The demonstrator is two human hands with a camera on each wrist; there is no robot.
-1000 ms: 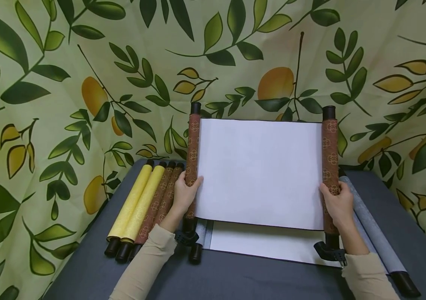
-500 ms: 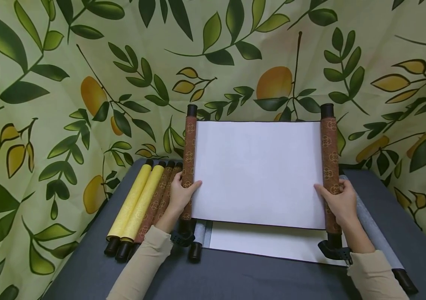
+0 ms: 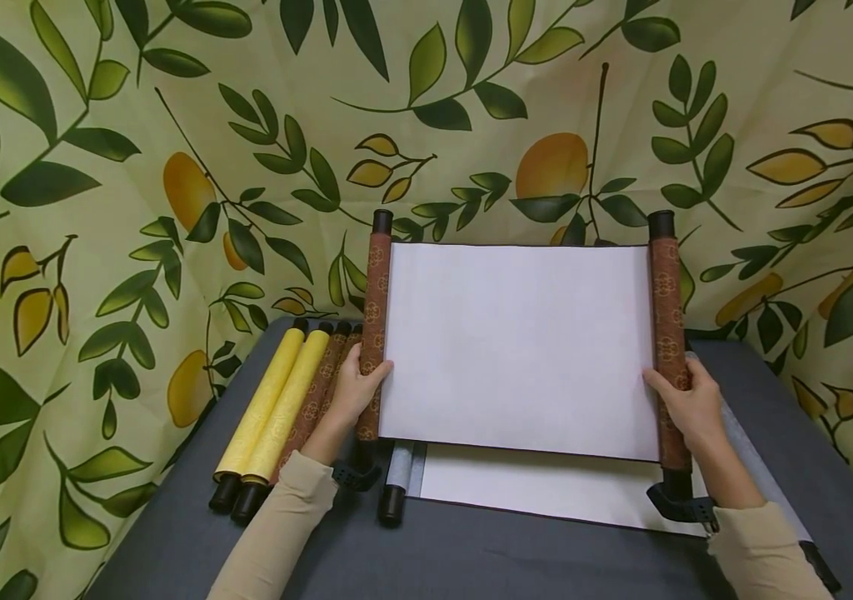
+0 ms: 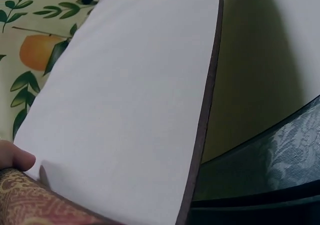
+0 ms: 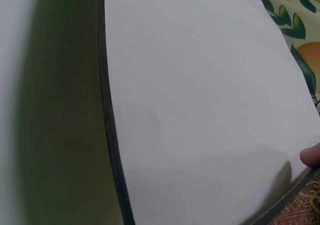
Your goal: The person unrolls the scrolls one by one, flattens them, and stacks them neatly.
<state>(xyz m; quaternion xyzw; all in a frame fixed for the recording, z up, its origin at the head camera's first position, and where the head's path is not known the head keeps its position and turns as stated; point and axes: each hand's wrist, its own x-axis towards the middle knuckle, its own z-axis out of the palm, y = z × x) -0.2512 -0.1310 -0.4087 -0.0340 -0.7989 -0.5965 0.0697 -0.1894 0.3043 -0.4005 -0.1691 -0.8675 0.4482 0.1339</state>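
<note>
In the head view a brown patterned scroll is held up, unrolled to a blank white sheet between two rolled ends with black knobs. My left hand grips its left roll, thumb over the paper's edge. Around the right roll my right hand is curled, its thumb on the front. Both wrist views show a thumb at the margin of the white paper; the other fingers are hidden there. Below and behind lies another unrolled scroll with blue-grey rolls, partly covered by the raised one.
Two yellow rolled scrolls lie on the left of the dark blue-grey table. Beside them are brown rolled scrolls, partly hidden by my left arm. A leaf-patterned cloth hangs behind the table.
My hands have moved slightly apart, the left one leftward and the right one rightward. A little more white paper shows between the rolls.
</note>
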